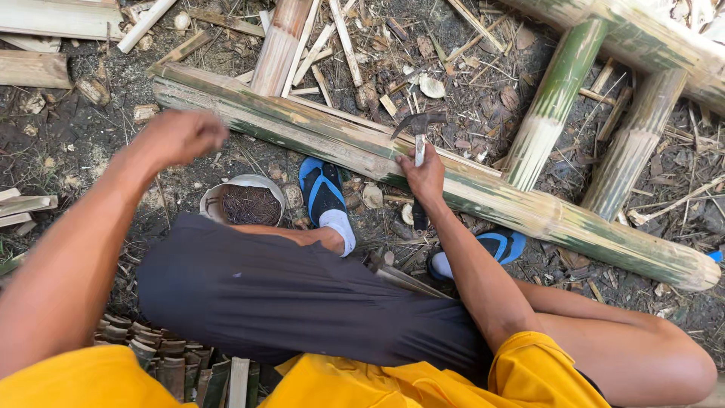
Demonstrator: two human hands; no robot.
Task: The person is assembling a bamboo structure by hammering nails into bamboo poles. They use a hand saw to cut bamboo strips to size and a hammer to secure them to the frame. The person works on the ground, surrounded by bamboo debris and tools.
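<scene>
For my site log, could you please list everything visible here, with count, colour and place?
Long split green-and-tan bamboo pole: one, lying slantwise across the ground.
Green bamboo frame poles: several, upper right.
Dark metal claw hammer: one, head above the long pole.
Round pale bowl of dark nails: one, beside the foot.
Thin pale bamboo splinters: many, top centre.
Blue-and-white shoes: two, under the pole.
Left hand: closed, blurred, raised near the pole's end.
Right hand: gripping the hammer handle.
</scene>
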